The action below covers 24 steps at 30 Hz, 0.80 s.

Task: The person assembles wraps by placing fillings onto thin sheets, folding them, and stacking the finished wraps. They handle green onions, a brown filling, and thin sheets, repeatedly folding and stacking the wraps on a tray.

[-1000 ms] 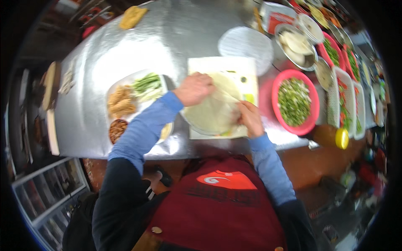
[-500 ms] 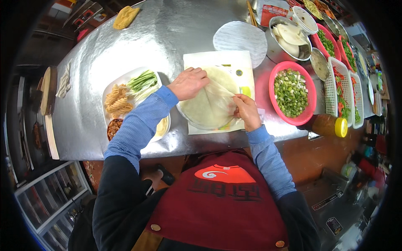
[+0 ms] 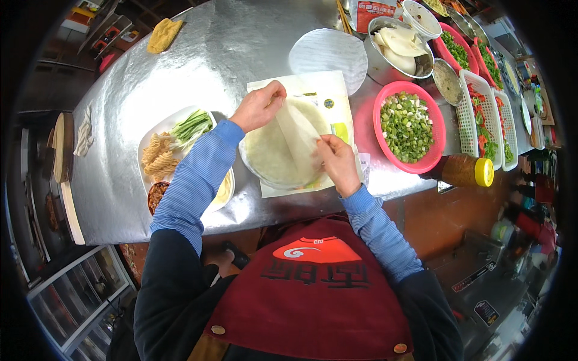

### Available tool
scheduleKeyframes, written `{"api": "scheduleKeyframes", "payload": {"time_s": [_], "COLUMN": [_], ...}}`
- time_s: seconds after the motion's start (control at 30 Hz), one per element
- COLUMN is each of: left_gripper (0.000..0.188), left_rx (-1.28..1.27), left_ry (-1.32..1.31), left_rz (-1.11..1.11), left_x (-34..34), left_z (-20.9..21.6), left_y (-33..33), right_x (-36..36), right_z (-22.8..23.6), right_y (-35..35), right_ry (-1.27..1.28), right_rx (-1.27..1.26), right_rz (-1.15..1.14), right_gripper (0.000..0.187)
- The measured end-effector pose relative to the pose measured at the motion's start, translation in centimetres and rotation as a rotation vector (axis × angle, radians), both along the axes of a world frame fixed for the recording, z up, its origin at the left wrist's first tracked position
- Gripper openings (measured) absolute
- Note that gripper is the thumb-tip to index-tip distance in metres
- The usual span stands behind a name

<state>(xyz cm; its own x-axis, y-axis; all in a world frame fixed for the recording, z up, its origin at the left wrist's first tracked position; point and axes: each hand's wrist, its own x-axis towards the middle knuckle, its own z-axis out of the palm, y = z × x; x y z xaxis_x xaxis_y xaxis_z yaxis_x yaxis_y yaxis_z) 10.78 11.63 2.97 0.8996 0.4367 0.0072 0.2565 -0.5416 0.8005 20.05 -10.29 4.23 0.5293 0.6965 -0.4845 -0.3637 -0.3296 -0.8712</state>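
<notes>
While both hands work over the metal counter, the left hand pinches the far edge of a thin, pale round wrapper and the right hand pinches its near right edge, so a flap of it is folded up between them. That wrapper lies on a white rectangular sheet in the middle of the counter. Just left of it sits a white plate of noodles and green stalks; to the right stands a pink bowl of chopped green onion, with a yellow-capped brown bottle lying near it.
</notes>
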Motion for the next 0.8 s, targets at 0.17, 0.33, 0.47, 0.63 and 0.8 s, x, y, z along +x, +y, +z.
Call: {"api": "scheduleKeyframes", "payload": {"time_s": [0.17, 0.33, 0.47, 0.63, 0.8], "left_gripper": [0.008, 0.01, 0.013, 0.012, 0.013], "left_rx": [-0.166, -0.219, 0.107, 0.348, 0.432], "left_ry": [0.023, 0.109, 0.259, 0.209, 0.219], "left_rz": [-0.049, -0.105, -0.124, -0.174, -0.147], "left_x": [1.6, 2.8, 3.7, 4.6, 4.8], "left_z": [-0.8, -0.6, -0.2, -1.4, -2.1], "left_y": [0.8, 1.7, 1.4, 1.2, 1.6], "right_x": [1.4, 2.1, 2.6, 3.0, 2.6], "right_z": [-0.9, -1.2, -2.9, -4.9, -3.1], "right_y": [-0.2, -0.3, -0.2, -0.1, -0.3], "right_ry": [0.02, 0.007, -0.17, -0.511, -0.869], "right_rx": [-0.09, -0.128, -0.168, -0.248, -0.339], "right_rz": [-0.036, -0.027, 0.016, 0.085, 0.181], "right_gripper": [0.026, 0.026, 0.024, 0.02, 0.017]}}
